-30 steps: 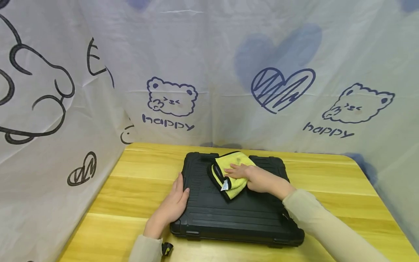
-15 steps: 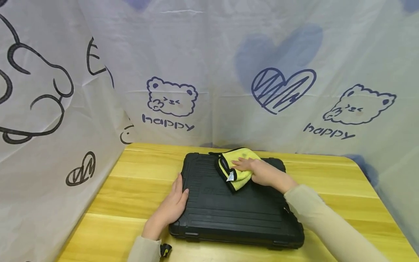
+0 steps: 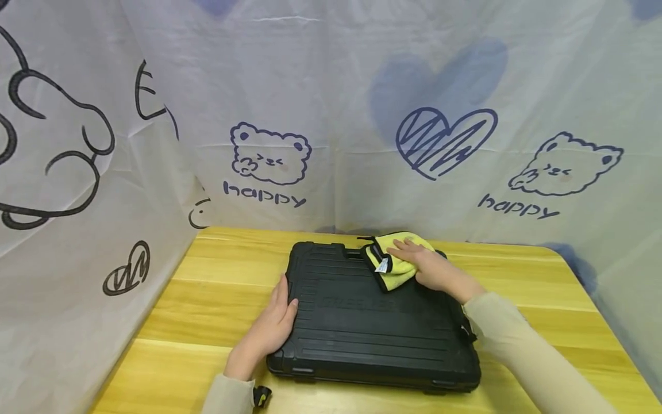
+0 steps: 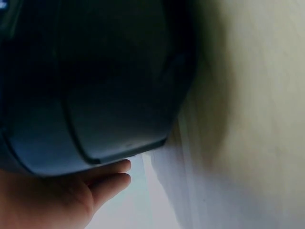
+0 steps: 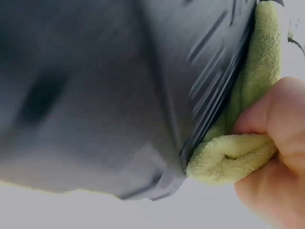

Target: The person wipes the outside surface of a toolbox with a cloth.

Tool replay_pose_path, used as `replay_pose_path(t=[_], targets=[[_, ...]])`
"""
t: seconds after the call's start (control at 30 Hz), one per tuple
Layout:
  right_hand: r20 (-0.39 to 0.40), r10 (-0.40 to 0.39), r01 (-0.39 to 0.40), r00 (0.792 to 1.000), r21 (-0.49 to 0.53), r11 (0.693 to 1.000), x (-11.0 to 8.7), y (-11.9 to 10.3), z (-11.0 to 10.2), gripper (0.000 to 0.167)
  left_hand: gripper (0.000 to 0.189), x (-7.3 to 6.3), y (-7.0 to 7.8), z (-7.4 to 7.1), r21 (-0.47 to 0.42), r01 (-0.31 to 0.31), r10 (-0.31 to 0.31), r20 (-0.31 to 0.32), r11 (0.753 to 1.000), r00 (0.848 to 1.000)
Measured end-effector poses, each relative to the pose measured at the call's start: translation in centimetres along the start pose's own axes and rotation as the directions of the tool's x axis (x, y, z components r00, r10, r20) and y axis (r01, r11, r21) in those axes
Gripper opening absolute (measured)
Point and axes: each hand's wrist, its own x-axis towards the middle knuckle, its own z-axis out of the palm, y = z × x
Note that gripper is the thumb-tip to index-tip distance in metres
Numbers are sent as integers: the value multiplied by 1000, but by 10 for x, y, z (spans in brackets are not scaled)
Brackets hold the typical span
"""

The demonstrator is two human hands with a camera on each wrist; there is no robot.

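Note:
A large black hard plastic case (image 3: 362, 322) lies flat on the table. My left hand (image 3: 271, 325) rests against its left side with straight fingers; in the left wrist view the fingers (image 4: 107, 186) show beyond the dark case wall. On the far right part of the lid my right hand (image 3: 429, 267) presses a folded yellow cloth (image 3: 400, 279) with black edging and a white tag. The right wrist view shows a fold of the cloth (image 5: 224, 157) caught between the thumb and the rest of the hand, at the case edge. The right fingertips lie on the cloth in the head view.
The wood-patterned table (image 3: 207, 287) extends on both sides of the case. A pale printed curtain (image 3: 351, 172) hangs behind and at the sides. A dark strap-like piece (image 3: 261, 395) shows by the left wrist. The case handle (image 3: 354, 252) is at its far edge.
My right hand has slid the cloth right and slightly away across the lid, uncovering faint raised lettering and part of the handle. My left hand has stayed at the case's left side.

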Motion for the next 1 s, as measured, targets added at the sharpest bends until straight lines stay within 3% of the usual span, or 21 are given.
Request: replay_pose_path(t=[0.1, 0.23, 0.4, 0.6, 0.83, 1.0], targets=[[23, 82, -83, 996, 30, 996, -6, 3, -5, 79, 67, 0, 0, -1, -2, 6, -6, 3, 1000, 1000], [123, 181, -193, 976, 95, 977, -10, -3, -13, 81, 67, 1, 0, -2, 17, 18, -19, 5, 1000, 1000], [204, 238, -263, 950, 104, 959, -14, -19, -17, 81, 68, 0, 1, -2, 38, 29, -29, -1, 999, 1000], [239, 244, -276, 940, 107, 955, -18, -32, -18, 78, 68, -1, 2, -1, 28, 39, -39, -1, 999, 999], [179, 202, -226, 963, 124, 966, -22, -30, -16, 76, 68, -2, 4, -1, 15, 61, -61, 8, 998, 998], [176, 212, -232, 961, 101, 968, -23, -29, -13, 78, 68, -3, 7, -1, 12, 61, -61, 10, 998, 998]])
